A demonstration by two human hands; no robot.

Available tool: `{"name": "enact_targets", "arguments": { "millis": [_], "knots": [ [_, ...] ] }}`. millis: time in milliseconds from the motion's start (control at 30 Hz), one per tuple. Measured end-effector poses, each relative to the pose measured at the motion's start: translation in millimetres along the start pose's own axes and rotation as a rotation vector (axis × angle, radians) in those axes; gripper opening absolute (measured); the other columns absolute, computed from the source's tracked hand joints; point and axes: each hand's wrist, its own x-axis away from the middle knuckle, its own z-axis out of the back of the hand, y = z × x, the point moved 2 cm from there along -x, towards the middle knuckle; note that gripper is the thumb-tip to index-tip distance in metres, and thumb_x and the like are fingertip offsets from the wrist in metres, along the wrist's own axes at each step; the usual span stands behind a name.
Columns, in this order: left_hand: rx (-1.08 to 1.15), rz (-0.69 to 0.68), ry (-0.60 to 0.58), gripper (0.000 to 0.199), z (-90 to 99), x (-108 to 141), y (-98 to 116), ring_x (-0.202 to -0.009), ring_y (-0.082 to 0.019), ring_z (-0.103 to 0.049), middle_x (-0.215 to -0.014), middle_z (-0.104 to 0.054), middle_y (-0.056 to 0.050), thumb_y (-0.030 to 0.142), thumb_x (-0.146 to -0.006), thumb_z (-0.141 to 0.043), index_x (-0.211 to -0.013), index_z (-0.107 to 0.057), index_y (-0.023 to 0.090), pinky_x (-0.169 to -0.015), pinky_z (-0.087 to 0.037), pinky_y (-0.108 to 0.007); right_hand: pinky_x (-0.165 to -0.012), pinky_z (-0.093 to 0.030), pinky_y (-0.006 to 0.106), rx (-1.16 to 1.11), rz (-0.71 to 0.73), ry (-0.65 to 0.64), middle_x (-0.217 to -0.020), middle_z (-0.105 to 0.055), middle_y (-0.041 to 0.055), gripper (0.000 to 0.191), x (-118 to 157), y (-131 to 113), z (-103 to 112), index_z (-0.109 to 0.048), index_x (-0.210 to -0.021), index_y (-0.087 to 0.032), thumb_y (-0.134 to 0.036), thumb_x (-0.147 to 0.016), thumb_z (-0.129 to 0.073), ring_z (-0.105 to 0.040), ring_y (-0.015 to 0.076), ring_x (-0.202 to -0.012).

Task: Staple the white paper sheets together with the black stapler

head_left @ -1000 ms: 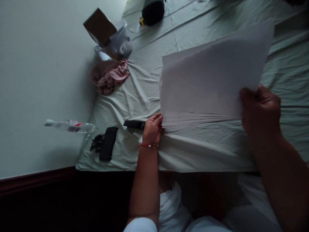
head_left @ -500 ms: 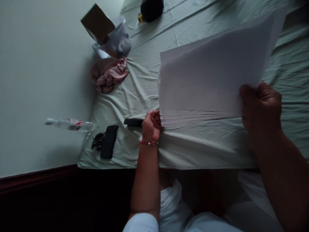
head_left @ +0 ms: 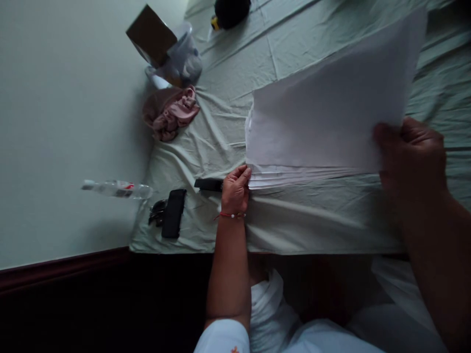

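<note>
A sheaf of white paper sheets (head_left: 320, 113) is held up over the cloth-covered table, its lower edges fanned into several layers. My right hand (head_left: 414, 152) grips the right side of the sheaf, thumb on top. At the lower left corner, my left hand (head_left: 236, 189) pinches the sheets between thumb and fingers; a red string bracelet circles that wrist. Just left of my left hand lies a dark flat object (head_left: 208, 185), partly hidden behind the hand.
On the green tablecloth (head_left: 309, 225) at left are a black phone-like slab (head_left: 174, 213), dark glasses or keys (head_left: 157, 212) and a plastic bottle (head_left: 117, 189) by the wall. Farther back are a pink cloth (head_left: 172, 115), a clear bin (head_left: 187, 59), a brown box (head_left: 151, 37) and a black round item (head_left: 231, 13).
My left thumb has come down onto the corner of the sheets. The upper left corner of the top sheet has dropped and shifted right, and the view has moved slightly left.
</note>
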Motion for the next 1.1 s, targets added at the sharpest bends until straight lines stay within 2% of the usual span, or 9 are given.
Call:
{"name": "enact_targets", "arguments": {
  "millis": [133,233,367,433,567,667,900,1000,1100],
  "knots": [
    [0.020,-0.023,-0.022,0.031,0.9,1.3,2.1,-0.068,-0.008,-0.070,-0.078,-0.078,0.002,0.008,-0.057,-0.087,-0.085,-0.077,0.018,-0.066,-0.054,-0.018,-0.052,-0.037,0.023,-0.121,-0.197,-0.030,-0.074,-0.059,-0.0008,0.022,4.8,-10.1,-1.1,-0.070,-0.078,-0.020,-0.032,-0.072,-0.087,-0.048,0.0068,-0.059],
    [0.030,-0.033,-0.048,0.039,2.6,0.8,5.1,-0.072,-0.009,-0.071,-0.083,-0.079,0.001,0.004,-0.056,-0.077,-0.092,-0.076,0.018,-0.068,-0.055,-0.018,-0.054,-0.039,0.024,-0.142,-0.239,-0.045,-0.074,-0.063,-0.0002,0.023,6.2,-12.4,-0.5,-0.074,-0.079,-0.022,-0.033,-0.068,-0.091,-0.050,0.0077,-0.061],
    [0.076,0.011,-0.002,0.019,8.4,-3.1,10.3,-0.063,-0.010,-0.067,-0.075,-0.075,-0.001,0.026,-0.075,-0.068,-0.091,-0.075,0.016,-0.056,-0.050,-0.020,-0.056,-0.041,0.023,-0.173,-0.203,-0.144,-0.077,-0.066,-0.0014,0.030,5.2,-6.7,-0.7,-0.077,-0.084,-0.023,-0.037,-0.064,-0.094,-0.053,0.0081,-0.065],
    [0.045,0.026,0.003,0.025,12.0,-5.3,11.4,-0.066,-0.014,-0.069,-0.073,-0.073,-0.003,0.042,-0.084,-0.069,-0.087,-0.073,0.017,-0.060,-0.053,-0.023,-0.060,-0.044,0.023,-0.163,-0.175,-0.197,-0.077,-0.066,-0.0023,0.033,4.4,-2.9,-1.4,-0.075,-0.082,-0.023,-0.040,-0.063,-0.095,-0.053,0.0076,-0.067],
    [-0.103,-0.108,0.000,0.034,19.0,-8.3,11.4,-0.079,-0.016,-0.072,-0.083,-0.077,-0.002,0.037,-0.064,-0.095,-0.084,-0.073,0.019,-0.078,-0.057,-0.027,-0.079,-0.058,0.031,-0.172,-0.132,-0.360,-0.082,-0.070,-0.0022,0.042,3.9,2.1,-4.9,-0.072,-0.083,-0.022,-0.042,-0.058,-0.099,-0.059,0.0110,-0.075],
    [-0.151,-0.230,-0.002,0.038,21.5,-8.9,13.5,-0.081,-0.014,-0.069,-0.091,-0.078,0.000,0.035,-0.060,-0.097,-0.089,-0.077,0.022,-0.082,-0.055,-0.027,-0.092,-0.061,0.040,-0.156,-0.138,-0.483,-0.091,-0.073,-0.0003,0.040,6.7,2.9,-7.5,-0.074,-0.089,-0.023,-0.037,-0.059,-0.097,-0.067,0.0173,-0.088],
    [-0.185,-0.571,-0.038,0.040,20.3,-12.5,32.3,-0.095,-0.016,-0.068,-0.092,-0.077,0.001,0.028,-0.051,-0.097,-0.085,-0.075,0.025,-0.098,-0.054,-0.029,-0.113,-0.058,0.053,-0.064,0.028,-0.377,-0.107,-0.075,0.0008,0.031,15.9,-11.2,-6.8,-0.074,-0.091,-0.025,-0.039,-0.070,-0.092,-0.063,0.0298,-0.133],
    [-0.238,-0.576,-0.018,0.041,21.0,-16.2,33.5,-0.087,-0.015,-0.068,-0.086,-0.076,0.001,0.027,-0.048,-0.097,-0.083,-0.075,0.024,-0.093,-0.056,-0.029,-0.116,-0.057,0.049,-0.117,0.035,-0.462,-0.115,-0.075,0.0014,0.032,18.6,-14.6,-9.8,-0.076,-0.093,-0.028,-0.039,-0.068,-0.094,-0.052,0.0313,-0.147],
    [-0.277,-0.491,-0.002,0.035,19.9,-16.1,30.4,-0.082,-0.015,-0.068,-0.083,-0.075,0.000,0.026,-0.049,-0.096,-0.077,-0.074,0.022,-0.087,-0.058,-0.028,-0.114,-0.060,0.046,-0.144,-0.022,-0.543,-0.109,-0.076,0.0027,0.033,19.0,-10.2,-13.4,-0.076,-0.089,-0.028,-0.037,-0.064,-0.097,-0.058,0.0307,-0.141]
  ]
}}
